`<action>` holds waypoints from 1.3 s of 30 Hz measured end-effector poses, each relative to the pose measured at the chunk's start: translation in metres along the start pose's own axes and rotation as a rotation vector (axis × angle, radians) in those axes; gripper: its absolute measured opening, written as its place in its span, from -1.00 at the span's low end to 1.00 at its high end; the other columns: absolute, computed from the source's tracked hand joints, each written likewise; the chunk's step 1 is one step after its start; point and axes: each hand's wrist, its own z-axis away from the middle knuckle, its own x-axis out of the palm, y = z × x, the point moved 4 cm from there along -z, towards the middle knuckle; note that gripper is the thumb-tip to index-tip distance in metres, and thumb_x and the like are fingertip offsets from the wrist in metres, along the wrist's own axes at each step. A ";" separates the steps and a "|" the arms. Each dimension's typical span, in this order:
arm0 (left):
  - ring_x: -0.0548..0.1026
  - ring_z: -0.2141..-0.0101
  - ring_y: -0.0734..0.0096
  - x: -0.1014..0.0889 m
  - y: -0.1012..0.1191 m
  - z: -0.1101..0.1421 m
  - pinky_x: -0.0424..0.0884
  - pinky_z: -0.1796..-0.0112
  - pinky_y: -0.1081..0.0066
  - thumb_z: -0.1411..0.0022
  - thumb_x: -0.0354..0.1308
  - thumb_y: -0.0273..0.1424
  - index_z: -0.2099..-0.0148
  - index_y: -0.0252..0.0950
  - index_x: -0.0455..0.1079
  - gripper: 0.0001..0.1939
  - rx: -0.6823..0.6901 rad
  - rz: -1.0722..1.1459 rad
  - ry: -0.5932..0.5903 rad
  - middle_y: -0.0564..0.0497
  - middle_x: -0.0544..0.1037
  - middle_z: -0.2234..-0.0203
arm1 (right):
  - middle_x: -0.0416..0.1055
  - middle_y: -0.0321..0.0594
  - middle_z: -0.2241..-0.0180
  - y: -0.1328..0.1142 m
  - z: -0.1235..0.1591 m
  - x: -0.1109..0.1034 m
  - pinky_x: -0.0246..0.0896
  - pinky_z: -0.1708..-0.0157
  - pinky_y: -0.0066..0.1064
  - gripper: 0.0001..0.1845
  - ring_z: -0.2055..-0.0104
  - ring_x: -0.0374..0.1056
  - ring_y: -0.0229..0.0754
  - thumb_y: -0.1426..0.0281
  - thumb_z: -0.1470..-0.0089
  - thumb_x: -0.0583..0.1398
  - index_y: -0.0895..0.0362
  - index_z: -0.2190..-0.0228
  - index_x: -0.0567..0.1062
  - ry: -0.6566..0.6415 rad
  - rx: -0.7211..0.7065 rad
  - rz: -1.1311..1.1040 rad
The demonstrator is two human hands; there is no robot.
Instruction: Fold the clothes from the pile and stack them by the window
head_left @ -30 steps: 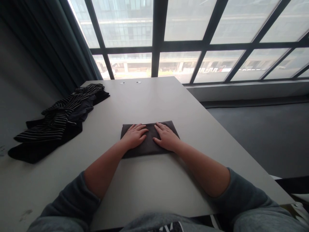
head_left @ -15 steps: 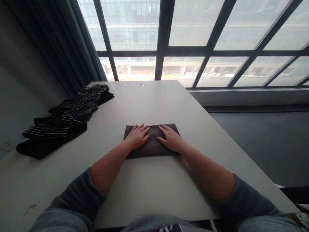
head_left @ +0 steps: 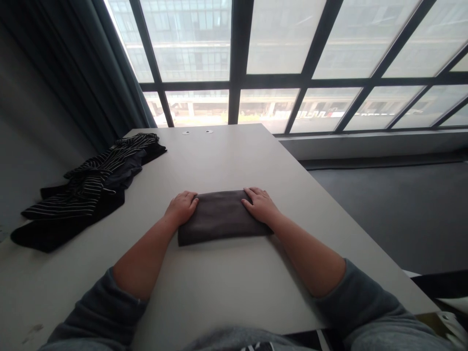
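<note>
A dark grey-brown folded cloth lies flat on the white table in front of me, a rectangle with its long side running left to right. My left hand rests at its left edge, fingers by the far left corner and thumb on top of the fabric. Over the right part of the cloth lies my right hand, palm down, with fingers stretched out near the far edge. Neither hand lifts the cloth. The middle of the fabric shows between them, fairly smooth.
Along the table's left side lies a heap of dark clothes, some with white stripes. Two round cable holes sit at the far end of the white table. A dark curtain and large windows stand beyond; grey floor lies to the right.
My left hand has slid left, from the top of the cloth to its left edge. The right hand still lies on the right part. My view has shifted slightly.
</note>
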 end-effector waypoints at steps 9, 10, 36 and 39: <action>0.48 -0.08 0.07 0.003 -0.029 -0.006 0.35 -0.18 0.14 -0.42 -0.11 -0.09 -0.08 -0.27 0.49 -0.50 -0.060 0.151 0.027 -0.18 0.58 -0.04 | 0.45 0.09 -0.10 0.032 -0.016 -0.006 0.12 -0.29 -0.19 -0.43 -0.18 0.31 0.10 0.13 -0.34 0.13 0.27 -0.17 0.52 0.081 0.089 -0.011; 0.49 -0.07 0.08 0.003 -0.030 -0.007 0.35 -0.18 0.15 -0.43 -0.13 -0.08 -0.06 -0.28 0.50 -0.49 -0.052 0.160 0.027 -0.18 0.59 -0.03 | 0.45 0.09 -0.08 0.033 -0.017 -0.007 0.12 -0.29 -0.19 -0.43 -0.17 0.31 0.10 0.12 -0.34 0.14 0.27 -0.15 0.53 0.072 0.085 -0.003; 0.57 0.09 0.08 -0.032 -0.039 0.049 0.43 0.07 0.25 -0.35 -0.11 -0.01 0.08 -0.21 0.49 -0.52 -0.115 0.217 -0.071 -0.10 0.64 0.11 | 0.46 -0.13 -0.10 0.020 0.010 -0.040 0.39 -0.05 -0.28 -0.47 -0.05 0.41 -0.12 0.31 -0.17 0.28 0.05 -0.17 0.47 -0.501 -0.106 -0.858; 0.58 0.10 0.07 -0.036 -0.045 0.075 0.44 0.12 0.26 -0.33 -0.12 0.01 0.10 -0.18 0.48 -0.52 -0.164 0.192 -0.102 -0.08 0.63 0.13 | 0.49 -0.16 0.00 0.009 0.002 -0.034 0.35 -0.01 -0.32 -0.67 0.03 0.39 -0.14 0.29 -0.17 0.28 0.11 0.04 0.59 -0.490 -0.168 -0.770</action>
